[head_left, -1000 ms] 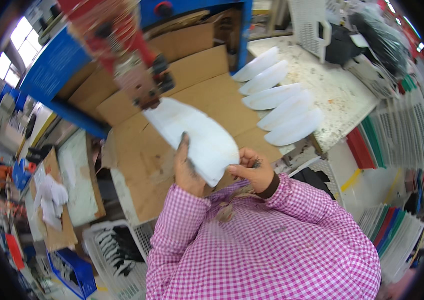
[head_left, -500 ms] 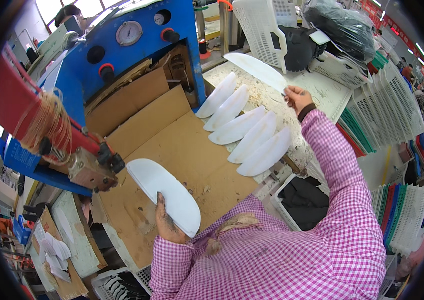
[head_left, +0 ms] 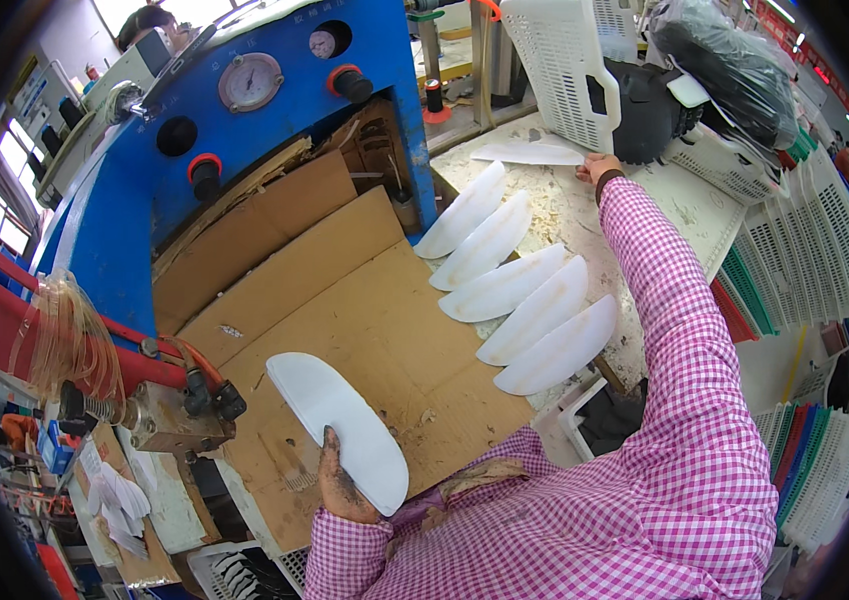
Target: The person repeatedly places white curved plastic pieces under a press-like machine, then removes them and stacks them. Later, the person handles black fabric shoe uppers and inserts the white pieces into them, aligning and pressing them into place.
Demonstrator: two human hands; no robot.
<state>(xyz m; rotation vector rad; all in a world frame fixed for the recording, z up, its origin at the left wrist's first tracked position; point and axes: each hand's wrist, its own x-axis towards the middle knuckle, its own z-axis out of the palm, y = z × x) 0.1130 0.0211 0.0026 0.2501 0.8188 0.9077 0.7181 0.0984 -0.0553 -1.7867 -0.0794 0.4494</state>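
My left hand (head_left: pixel 343 480) is closed around a stack of white half-moon pieces (head_left: pixel 337 420), its thumb lying on top, over the cardboard at the front. With my right arm stretched out to the far right, my right hand (head_left: pixel 601 168) pinches the tip of a single white half-moon piece (head_left: pixel 530 153) above the worn white tabletop. Between the hands, several more white half-moon pieces (head_left: pixel 503 283) lie fanned in a row along the right edge of the cardboard sheet (head_left: pixel 345 300). Each of these shows a faint yellowish band.
A blue machine with gauges (head_left: pixel 285 75) stands at the back left. A red arm with a metal head (head_left: pixel 180 415) reaches in from the left. White plastic baskets (head_left: pixel 560 80) and a black bundle (head_left: pixel 645 110) sit beyond my right hand. A bin with black pieces (head_left: pixel 605 415) is beside my right elbow.
My right hand has moved farther away with its white piece, which now appears flatter and nearly edge-on. My left hand keeps its stack. The whole view has shifted a little.
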